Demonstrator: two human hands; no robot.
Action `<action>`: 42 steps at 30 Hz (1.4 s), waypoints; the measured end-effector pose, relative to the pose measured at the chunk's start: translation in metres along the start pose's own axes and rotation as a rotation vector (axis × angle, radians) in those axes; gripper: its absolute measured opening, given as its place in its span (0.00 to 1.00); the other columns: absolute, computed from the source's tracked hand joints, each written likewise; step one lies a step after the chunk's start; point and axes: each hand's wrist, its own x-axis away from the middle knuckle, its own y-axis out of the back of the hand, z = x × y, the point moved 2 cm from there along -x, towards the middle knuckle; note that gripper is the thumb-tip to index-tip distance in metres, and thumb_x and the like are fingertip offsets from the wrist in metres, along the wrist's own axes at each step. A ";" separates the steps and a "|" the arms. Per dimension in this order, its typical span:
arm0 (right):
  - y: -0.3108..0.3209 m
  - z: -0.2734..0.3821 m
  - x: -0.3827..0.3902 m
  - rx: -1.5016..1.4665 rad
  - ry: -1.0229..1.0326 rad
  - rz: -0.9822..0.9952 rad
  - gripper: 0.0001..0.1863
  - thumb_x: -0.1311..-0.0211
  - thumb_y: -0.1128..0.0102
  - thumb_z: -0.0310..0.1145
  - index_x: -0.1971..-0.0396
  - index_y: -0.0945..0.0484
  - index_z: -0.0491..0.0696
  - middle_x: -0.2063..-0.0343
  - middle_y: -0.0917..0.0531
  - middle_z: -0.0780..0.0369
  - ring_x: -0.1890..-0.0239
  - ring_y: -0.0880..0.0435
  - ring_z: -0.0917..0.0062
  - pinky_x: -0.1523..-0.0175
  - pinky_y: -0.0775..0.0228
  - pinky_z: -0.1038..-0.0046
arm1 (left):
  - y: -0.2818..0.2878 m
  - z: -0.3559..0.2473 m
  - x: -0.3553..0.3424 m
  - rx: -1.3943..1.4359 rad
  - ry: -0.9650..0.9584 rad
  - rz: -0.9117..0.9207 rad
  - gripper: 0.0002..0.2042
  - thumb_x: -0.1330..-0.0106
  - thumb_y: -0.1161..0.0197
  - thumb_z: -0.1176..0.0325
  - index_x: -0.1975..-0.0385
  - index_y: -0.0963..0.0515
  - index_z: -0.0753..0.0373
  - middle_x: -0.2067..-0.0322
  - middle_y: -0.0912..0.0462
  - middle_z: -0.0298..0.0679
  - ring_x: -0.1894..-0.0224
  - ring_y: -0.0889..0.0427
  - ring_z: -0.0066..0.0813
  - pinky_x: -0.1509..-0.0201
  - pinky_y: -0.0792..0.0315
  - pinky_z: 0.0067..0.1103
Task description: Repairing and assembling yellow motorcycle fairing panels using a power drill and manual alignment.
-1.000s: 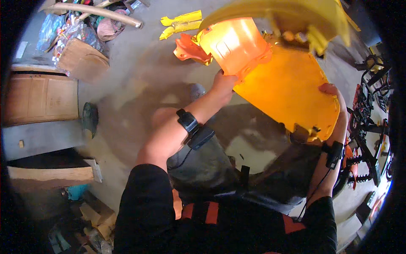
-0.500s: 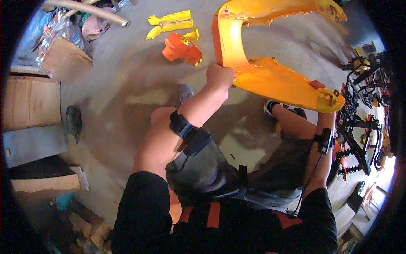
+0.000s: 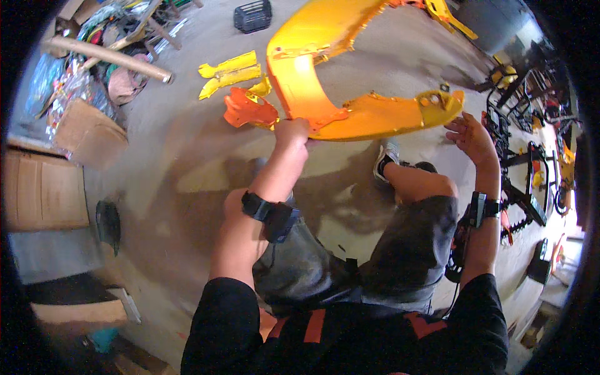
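Observation:
A large yellow-orange U-shaped plastic body panel [image 3: 300,84] is held up in front of me, one arm reaching away and the other toward the right. My left hand [image 3: 291,132] is closed around its near left corner. By the panel's right tip, my right hand [image 3: 473,137] is raised with its fingers apart; a small gap seems to lie between them and the plastic. Beyond my left hand, a curved orange plastic piece [image 3: 249,107] lies on the floor. Two yellow strip-like parts [image 3: 230,73] rest just past it.
Black metal frames [image 3: 534,194] with springs crowd the right side. At the left are a cardboard box [image 3: 47,190], a long cardboard tube [image 3: 112,59] and piled plastic bags. A black crate [image 3: 252,17] stands far ahead, and a grey bin [image 3: 494,24] far right.
My right hand has come off the panel's right end, and its fingers have opened. The panel has shifted left and turned, still in my left hand. The view has swung, showing more floor ahead.

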 end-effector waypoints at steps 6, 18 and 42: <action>0.132 -0.055 0.047 0.146 -0.078 -0.261 0.18 0.34 0.54 0.43 0.56 0.25 0.45 0.62 0.17 0.60 0.64 0.16 0.72 0.65 0.25 0.77 | -0.016 0.010 -0.016 0.161 0.029 0.133 0.20 0.39 0.47 0.69 0.45 0.35 0.56 0.47 0.30 0.43 0.44 0.31 0.45 0.47 0.30 0.51; 0.235 -0.388 0.019 0.841 -0.008 -0.107 0.12 0.39 0.47 0.32 0.60 0.24 0.41 0.69 0.18 0.55 0.69 0.17 0.68 0.63 0.22 0.67 | 0.002 -0.001 -0.011 0.113 0.225 -0.063 0.17 0.33 0.55 0.73 0.46 0.37 0.72 0.46 0.31 0.53 0.42 0.31 0.48 0.40 0.34 0.50; 0.209 -0.412 -0.111 1.140 -0.329 -0.515 0.14 0.48 0.44 0.38 0.64 0.18 0.48 0.65 0.19 0.50 0.59 0.21 0.55 0.50 0.29 0.59 | 0.016 0.030 -0.032 -0.099 0.489 -0.124 0.21 0.30 0.56 0.62 0.43 0.38 0.69 0.44 0.32 0.53 0.46 0.29 0.53 0.43 0.27 0.38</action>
